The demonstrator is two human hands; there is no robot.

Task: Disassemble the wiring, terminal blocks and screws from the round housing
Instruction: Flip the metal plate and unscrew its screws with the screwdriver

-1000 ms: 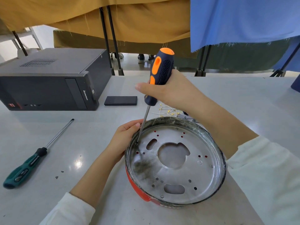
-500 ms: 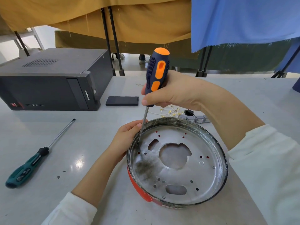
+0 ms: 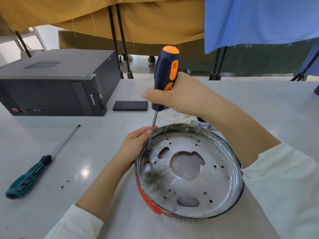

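The round housing (image 3: 222, 202), a shallow metal pan with a red outer wall and a perforated silver plate inside, sits on the grey table in front of me. My left hand (image 3: 133, 145) grips its left rim. My right hand (image 3: 179, 95) holds an orange-and-navy screwdriver (image 3: 165, 71) nearly upright, with the tip set on a screw (image 3: 147, 152) at the plate's left edge. Behind the housing lie white wires with brass terminals (image 3: 180, 118) and grey terminal blocks (image 3: 205, 125), partly hidden by my right forearm.
A green-handled screwdriver (image 3: 32, 171) lies at the left of the table. A black computer case (image 3: 51, 83) stands at the back left, with a flat black block (image 3: 130, 106) beside it. Small dark flecks (image 3: 64, 184) lie near my left forearm. Draped cloth and stand legs are beyond the table.
My right hand has turned the screwdriver handle about its axis, so the orange inlay faces differently. The tip stays on the same screw and my left hand keeps its hold on the rim.
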